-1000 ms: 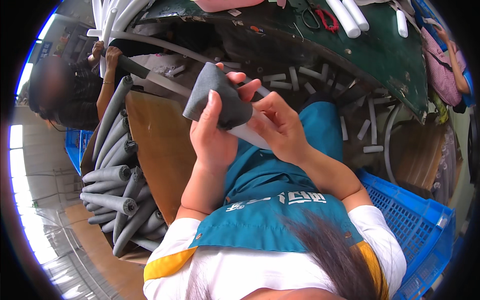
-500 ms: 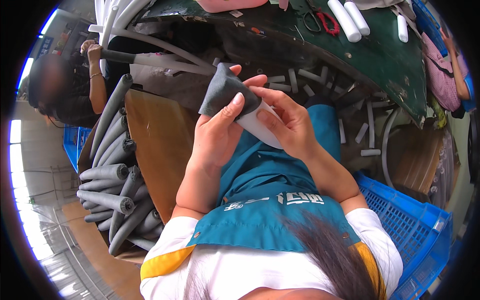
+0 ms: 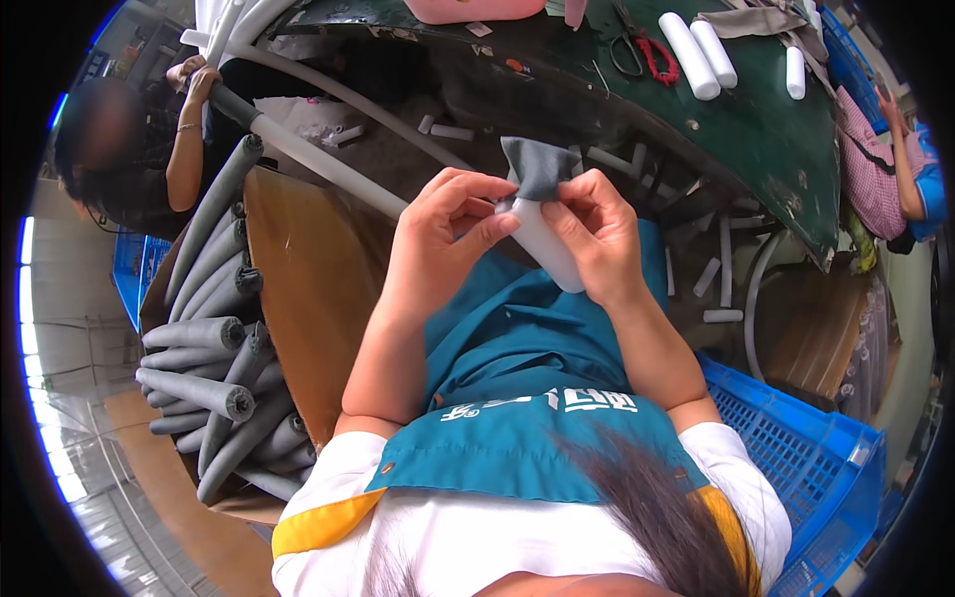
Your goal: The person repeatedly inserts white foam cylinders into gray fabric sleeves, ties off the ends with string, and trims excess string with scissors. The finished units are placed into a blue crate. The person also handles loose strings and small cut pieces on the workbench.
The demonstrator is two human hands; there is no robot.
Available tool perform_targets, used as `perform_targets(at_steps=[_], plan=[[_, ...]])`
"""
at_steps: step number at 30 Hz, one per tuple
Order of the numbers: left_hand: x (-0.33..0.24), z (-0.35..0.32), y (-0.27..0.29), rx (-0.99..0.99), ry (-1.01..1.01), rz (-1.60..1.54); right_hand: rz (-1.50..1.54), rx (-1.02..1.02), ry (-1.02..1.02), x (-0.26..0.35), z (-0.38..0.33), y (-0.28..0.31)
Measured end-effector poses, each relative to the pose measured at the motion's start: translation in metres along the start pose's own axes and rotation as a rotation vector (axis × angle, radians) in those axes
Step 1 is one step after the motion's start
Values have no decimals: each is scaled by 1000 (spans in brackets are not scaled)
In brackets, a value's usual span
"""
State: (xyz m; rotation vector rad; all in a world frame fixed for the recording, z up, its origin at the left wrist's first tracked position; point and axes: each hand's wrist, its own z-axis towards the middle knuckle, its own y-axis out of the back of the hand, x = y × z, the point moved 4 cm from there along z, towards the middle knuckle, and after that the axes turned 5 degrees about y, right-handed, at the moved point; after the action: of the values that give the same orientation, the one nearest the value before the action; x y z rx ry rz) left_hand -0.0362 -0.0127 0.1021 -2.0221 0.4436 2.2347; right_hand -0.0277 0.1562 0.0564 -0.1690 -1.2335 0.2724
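My left hand [image 3: 445, 234] and my right hand [image 3: 597, 234] meet over my lap, both gripping a short white foam tube [image 3: 545, 247]. A piece of grey fabric [image 3: 535, 166] sticks up from the tube's top end, pinched between the fingertips of both hands. The tube's lower end points down toward my teal apron [image 3: 527, 338].
Several long grey foam tubes [image 3: 214, 328] lie stacked at my left beside a brown board [image 3: 308, 298]. A dark green table [image 3: 756, 109] ahead holds white rolls [image 3: 701, 50] and red-handled scissors [image 3: 642, 50]. A blue crate [image 3: 806, 448] is at my right. A person [image 3: 129, 149] sits at far left, another person [image 3: 895, 159] at right.
The grey fabric has gone from a broad sheet spread over my left hand to a small bunch at the tube's end. Both hands have drawn closer together around the white tube.
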Motion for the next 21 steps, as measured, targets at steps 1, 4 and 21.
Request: perform_targets(at_steps=[1, 4, 21], plan=[[4, 0, 3, 70, 34, -70, 19, 24, -1, 1, -2, 0], [12, 3, 15, 289, 156, -343, 92, 102, -47, 3, -6, 0], [-8, 2, -27, -261, -445, 576, -381, 110, 319, 7, -14, -16]])
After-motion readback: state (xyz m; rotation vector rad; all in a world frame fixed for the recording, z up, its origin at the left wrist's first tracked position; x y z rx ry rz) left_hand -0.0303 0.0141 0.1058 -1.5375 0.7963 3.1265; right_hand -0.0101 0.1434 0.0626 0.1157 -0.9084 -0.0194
